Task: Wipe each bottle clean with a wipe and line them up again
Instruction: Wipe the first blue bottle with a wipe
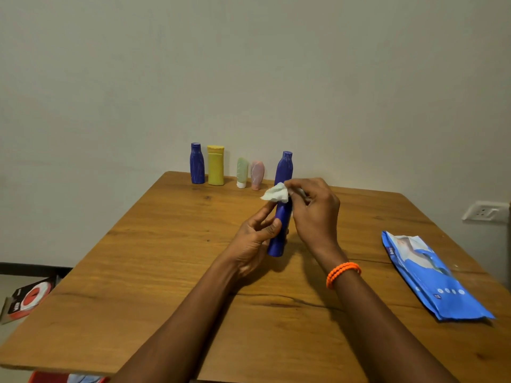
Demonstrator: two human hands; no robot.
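Gripping tall blue bottle (pixel 279 225) left hand (pixel 253 244), right hand (pixel 313 211) pinching wipe (pixel 275 193), midsection hidden.

From here I can't read the wipe pack (pixel 431 275) print; my right hand (pixel 315 211) hides the tall blue bottle (pixel 280 217) middle; red item (pixel 47 378) cut off below
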